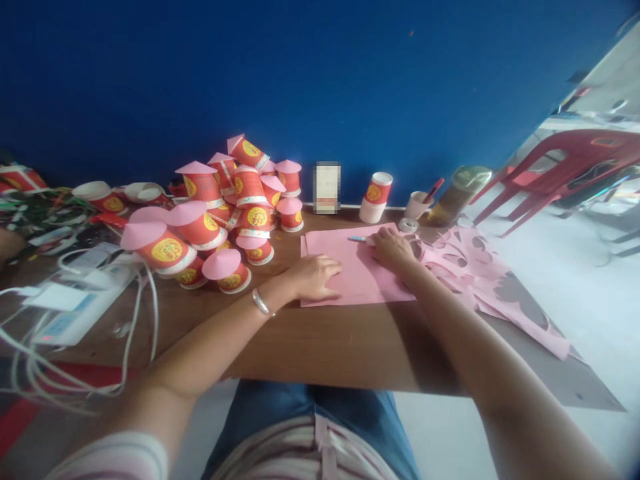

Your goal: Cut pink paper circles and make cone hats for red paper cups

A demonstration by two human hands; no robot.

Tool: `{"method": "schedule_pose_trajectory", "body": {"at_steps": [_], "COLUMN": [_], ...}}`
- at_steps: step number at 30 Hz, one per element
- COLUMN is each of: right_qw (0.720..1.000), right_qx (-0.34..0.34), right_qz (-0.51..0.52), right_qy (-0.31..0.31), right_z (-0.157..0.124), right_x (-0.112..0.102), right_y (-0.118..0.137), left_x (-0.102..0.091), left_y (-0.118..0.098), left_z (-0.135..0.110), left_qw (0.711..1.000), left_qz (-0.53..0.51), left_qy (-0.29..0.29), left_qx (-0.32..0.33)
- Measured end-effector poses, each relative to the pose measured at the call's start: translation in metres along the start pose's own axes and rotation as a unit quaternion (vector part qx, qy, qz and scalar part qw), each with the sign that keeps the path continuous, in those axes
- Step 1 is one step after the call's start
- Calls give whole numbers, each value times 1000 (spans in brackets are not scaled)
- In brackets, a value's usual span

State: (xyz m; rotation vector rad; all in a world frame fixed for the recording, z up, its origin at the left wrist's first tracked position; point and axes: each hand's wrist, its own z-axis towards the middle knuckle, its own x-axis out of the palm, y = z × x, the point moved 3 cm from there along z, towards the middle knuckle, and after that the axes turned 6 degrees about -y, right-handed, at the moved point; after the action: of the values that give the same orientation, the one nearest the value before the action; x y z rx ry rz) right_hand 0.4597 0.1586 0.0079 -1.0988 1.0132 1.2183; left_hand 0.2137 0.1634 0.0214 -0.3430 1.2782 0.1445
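Observation:
A pink paper sheet (356, 267) lies flat on the brown wooden table (320, 347). My left hand (315, 277) rests palm down on the sheet's near left part, fingers loosely curled and pressing it; a silver bracelet sits on that wrist. My right hand (393, 248) is closed around a blue pen (358, 239), whose tip touches the sheet near its far edge.
A heap of red paper cups with pink paper lids (220, 213) fills the table's left. A lone red cup (376, 197), a tape roll (409, 225), a small cup with tools (417, 203) and a bottle (457, 193) stand at the back. Cut pink scraps (490, 280) lie right; cables and a power strip (75, 300) left.

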Motion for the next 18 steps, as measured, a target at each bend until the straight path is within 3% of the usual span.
{"method": "schedule_pose_trajectory", "body": {"at_steps": [8, 14, 18], "right_qw": [999, 996, 999], "right_qx": [1, -26, 10], "right_qz": [42, 59, 39], "right_qy": [-21, -62, -34], "right_z": [-11, -57, -87], "right_x": [-8, -28, -32], "right_y": [-1, -15, -27], "left_x": [-1, -2, -1], "left_y": [-32, -33, -28], "left_z": [-17, -21, -23], "left_qw": [995, 991, 993], "left_qz": [92, 115, 107], "left_qy": [45, 58, 47], "left_qx": [2, 22, 25]}}
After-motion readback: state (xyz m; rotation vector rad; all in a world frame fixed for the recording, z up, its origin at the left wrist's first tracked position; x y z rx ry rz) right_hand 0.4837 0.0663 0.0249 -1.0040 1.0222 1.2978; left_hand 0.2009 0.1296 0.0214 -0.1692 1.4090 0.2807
